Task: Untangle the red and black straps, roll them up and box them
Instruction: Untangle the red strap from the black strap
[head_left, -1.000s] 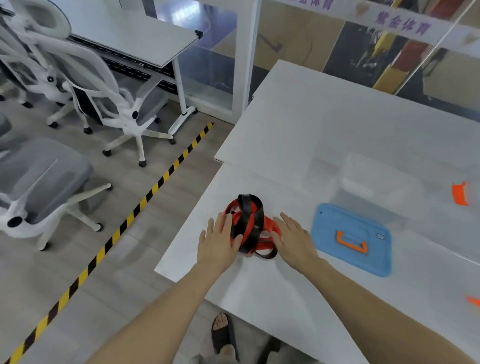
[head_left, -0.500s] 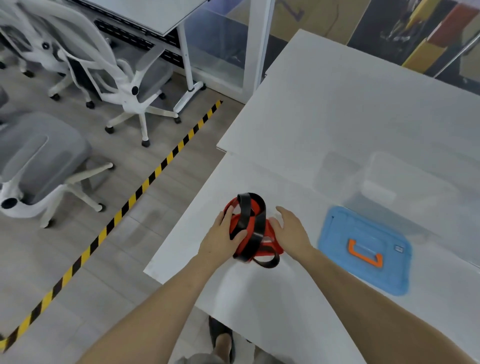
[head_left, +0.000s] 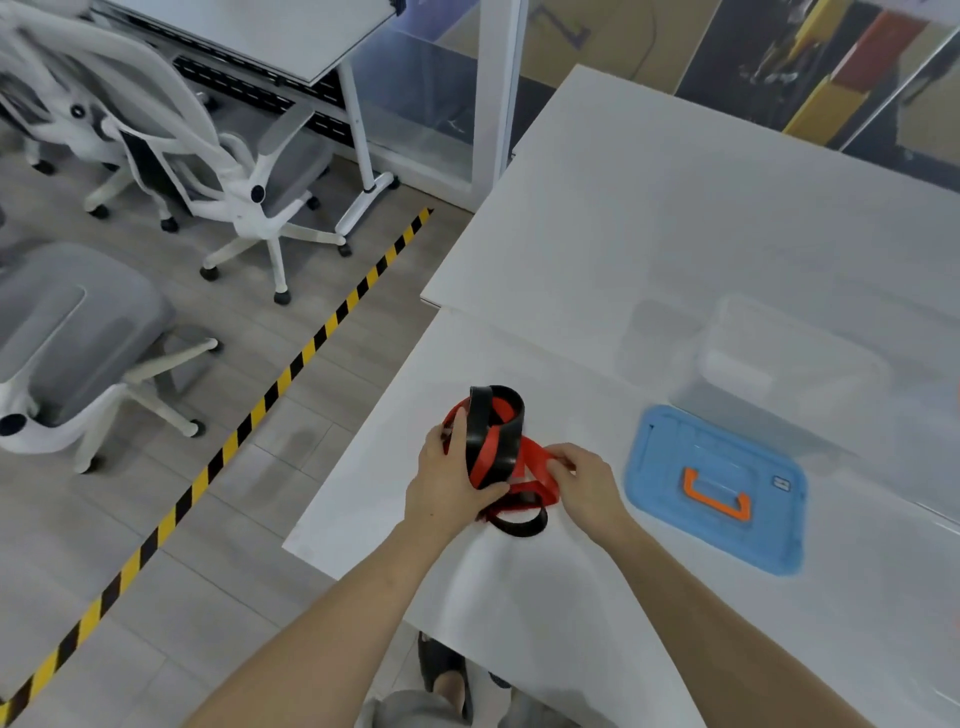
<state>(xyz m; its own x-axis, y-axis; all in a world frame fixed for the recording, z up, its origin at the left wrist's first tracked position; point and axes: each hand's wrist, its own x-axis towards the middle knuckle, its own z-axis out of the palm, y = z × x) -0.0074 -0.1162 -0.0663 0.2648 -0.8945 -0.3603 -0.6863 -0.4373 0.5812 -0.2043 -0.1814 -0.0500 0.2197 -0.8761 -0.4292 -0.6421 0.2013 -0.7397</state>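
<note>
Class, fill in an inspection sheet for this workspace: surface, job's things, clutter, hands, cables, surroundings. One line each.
Surface: white table, two tops butted together.
Job's things: red strap and black strap tangled together; clear box, blurred, lid off; blue lid lying flat beside it, orange handle up.
Clutter: nothing seen.
Hands: left hand grips the black strap; right hand pinches the red strap.
Cables: nothing seen.
Surroundings: office chairs, yellow-black floor tape, glass partition.
</note>
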